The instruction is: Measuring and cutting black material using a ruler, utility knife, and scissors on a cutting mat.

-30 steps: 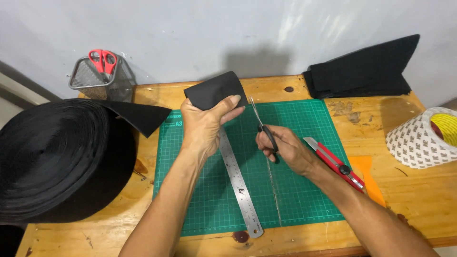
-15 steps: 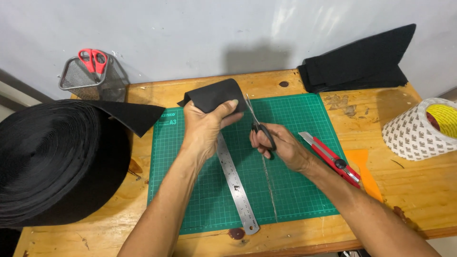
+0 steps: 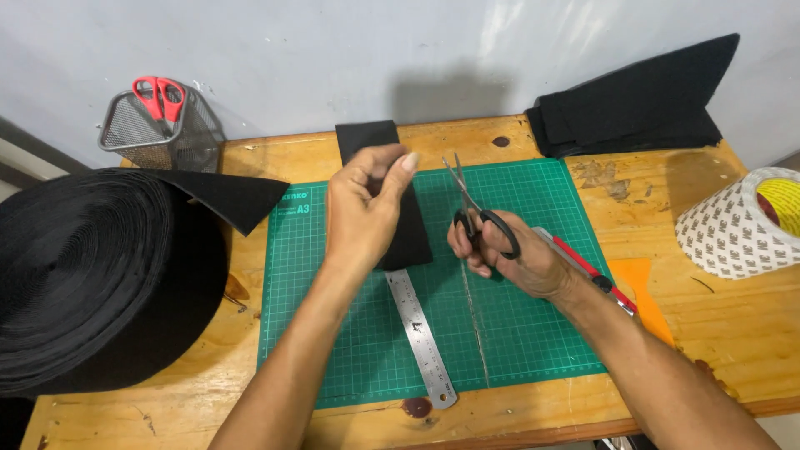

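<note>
While held: one strip (image 3: 400,200), one scissors (image 3: 479,218).

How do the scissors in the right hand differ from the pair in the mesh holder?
The black-handled scissors are gripped by the right hand over the green cutting mat, blades pointing up and away; the red-handled scissors stand untouched in the mesh holder, handles up, blades hidden inside. The black pair's blades show; whether they are parted is unclear. Both are loop-handled scissors on the same wooden bench.
</note>
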